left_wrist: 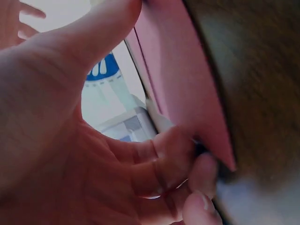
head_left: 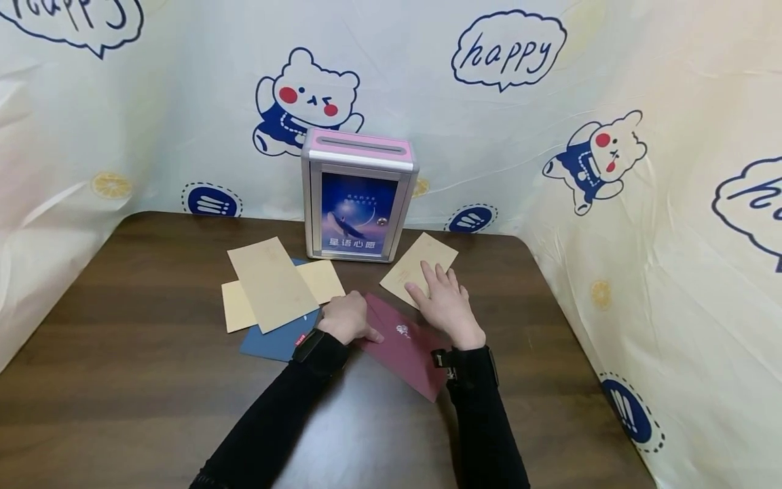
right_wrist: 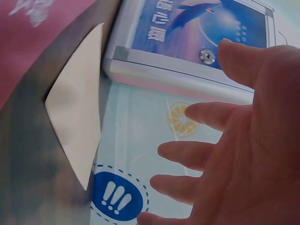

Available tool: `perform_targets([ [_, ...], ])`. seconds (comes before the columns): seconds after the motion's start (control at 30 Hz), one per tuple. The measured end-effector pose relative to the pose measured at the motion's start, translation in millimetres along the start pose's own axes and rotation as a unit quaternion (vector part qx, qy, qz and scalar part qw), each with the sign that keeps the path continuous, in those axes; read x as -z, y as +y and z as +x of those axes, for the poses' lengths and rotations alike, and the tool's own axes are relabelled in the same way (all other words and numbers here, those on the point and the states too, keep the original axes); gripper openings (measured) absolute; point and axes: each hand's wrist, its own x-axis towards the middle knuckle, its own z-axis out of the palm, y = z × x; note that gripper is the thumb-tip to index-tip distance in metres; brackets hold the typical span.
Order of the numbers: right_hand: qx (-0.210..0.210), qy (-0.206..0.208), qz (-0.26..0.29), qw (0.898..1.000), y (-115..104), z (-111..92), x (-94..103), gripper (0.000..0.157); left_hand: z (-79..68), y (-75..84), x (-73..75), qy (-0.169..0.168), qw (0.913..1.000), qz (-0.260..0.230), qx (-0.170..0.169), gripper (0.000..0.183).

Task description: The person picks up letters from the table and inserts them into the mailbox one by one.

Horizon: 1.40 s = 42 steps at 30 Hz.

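Observation:
A maroon envelope (head_left: 400, 350) with a small whitish print lies slanted at the front middle of the table. My left hand (head_left: 347, 319) grips its left end, thumb on the top face and fingers curled at the edge in the left wrist view. My right hand (head_left: 449, 309) is spread, fingers apart, over a beige card (head_left: 421, 261) to the right. In the right wrist view that card (right_wrist: 77, 108) lies on the table, with nothing in the right hand (right_wrist: 234, 140).
Behind stands a silver box (head_left: 360, 204) with a slotted pink top and a lock. To the left, beige cards (head_left: 271, 282) overlap a blue envelope (head_left: 269, 345) on the brown table (head_left: 153, 394). Printed cloth (head_left: 415, 61) encloses the back and sides.

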Motion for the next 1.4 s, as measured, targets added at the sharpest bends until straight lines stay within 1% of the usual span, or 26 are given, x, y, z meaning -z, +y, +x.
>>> perform_targets([
  [0.13, -0.005, -0.012, -0.002, 1.000, -0.8, 0.9, 0.3, 0.068, 0.1, -4.5, -1.9, -0.011, 0.9995, -0.028, 0.009, 0.102],
  [0.23, -0.002, -0.013, -0.006, 1.000, 1.2, 2.6, 2.3, 0.068, 1.8, -7.4, -0.7, -0.008, 0.9991, -0.043, 0.000, 0.101],
  [0.33, 0.002, -0.014, 0.000, 1.000, 4.8, 3.3, 5.4, 0.068, 5.6, -11.3, 4.3, -0.012, 0.9985, -0.051, -0.020, 0.092],
  [0.43, 0.008, -0.025, 0.017, 1.000, 8.2, 2.1, 8.0, 0.068, 10.2, -17.9, 11.2, -0.035, 0.9964, -0.065, -0.043, 0.084],
  [0.47, 0.013, -0.031, 0.020, 0.999, 9.1, 1.5, 8.2, 0.068, 11.5, -21.2, 13.1, -0.040, 0.9952, -0.069, -0.056, 0.082],
  [0.5, 0.015, -0.038, 0.027, 0.999, 9.9, 1.0, 8.3, 0.068, 12.7, -24.4, 15.4, -0.049, 0.9934, -0.080, -0.067, 0.078],
  [0.53, 0.018, -0.045, 0.032, 0.998, 10.6, 0.7, 8.1, 0.068, 13.7, -27.6, 17.4, -0.057, 0.9900, -0.103, -0.078, 0.073],
  [0.57, 0.023, -0.051, 0.036, 0.998, 11.0, 0.5, 7.7, 0.068, 14.7, -30.5, 19.5, -0.063, 0.9852, -0.131, -0.090, 0.067],
  [0.6, 0.025, -0.057, 0.040, 0.997, 11.3, 0.6, 7.2, 0.068, 15.2, -33.2, 22.0, -0.069, 0.9788, -0.164, -0.102, 0.060],
  [0.63, 0.027, -0.062, 0.043, 0.997, 11.5, 0.9, 6.5, 0.068, 15.6, -35.8, 24.6, -0.074, 0.9703, -0.200, -0.114, 0.051],
  [0.67, 0.027, -0.066, 0.046, 0.996, 11.4, 1.4, 5.8, 0.069, 15.9, -38.1, 27.2, -0.078, 0.9601, -0.237, -0.127, 0.045],
  [0.73, 0.030, -0.070, 0.050, 0.996, 10.8, 1.6, 5.1, 0.069, 16.0, -42.3, 33.5, -0.091, 0.9350, -0.311, -0.144, 0.034],
  [0.77, 0.032, -0.072, 0.052, 0.996, 10.3, 1.8, 5.0, 0.070, 16.1, -44.4, 36.9, -0.096, 0.9236, -0.339, -0.152, 0.032],
  [0.8, 0.033, -0.072, 0.055, 0.995, 9.9, 1.9, 5.0, 0.070, 16.0, -46.5, 40.3, -0.099, 0.9144, -0.359, -0.159, 0.031],
  [0.83, 0.034, -0.072, 0.060, 0.995, 9.3, 2.0, 5.2, 0.071, 16.2, -49.0, 43.5, -0.100, 0.9078, -0.372, -0.165, 0.032],
  [0.87, 0.033, -0.071, 0.065, 0.995, 8.8, 1.9, 5.5, 0.072, 16.3, -51.4, 46.8, -0.100, 0.9031, -0.382, -0.169, 0.032],
  [0.97, 0.030, -0.068, 0.084, 0.994, 8.8, 2.3, 7.4, 0.074, 14.5, -57.7, 56.0, -0.096, 0.8984, -0.390, -0.177, 0.031],
  [1.13, 0.024, -0.072, 0.098, 0.992, 9.7, 2.8, 9.8, 0.076, 11.7, -67.4, 67.6, -0.074, 0.8992, -0.390, -0.185, 0.029],
  [1.23, 0.026, -0.083, 0.112, 0.990, 8.1, 2.0, 10.4, 0.074, 11.6, -75.1, 73.8, -0.063, 0.9015, -0.391, -0.175, 0.027],
  [1.3, 0.037, -0.093, 0.128, 0.987, 5.2, 1.0, 9.9, 0.072, 11.7, -82.2, 78.1, -0.057, 0.9017, -0.395, -0.168, 0.027],
  [1.4, 0.062, -0.112, 0.155, 0.980, -1.3, -1.0, 8.0, 0.069, 9.8, -94.1, 84.9, -0.050, 0.8957, -0.416, -0.149, 0.029],
])
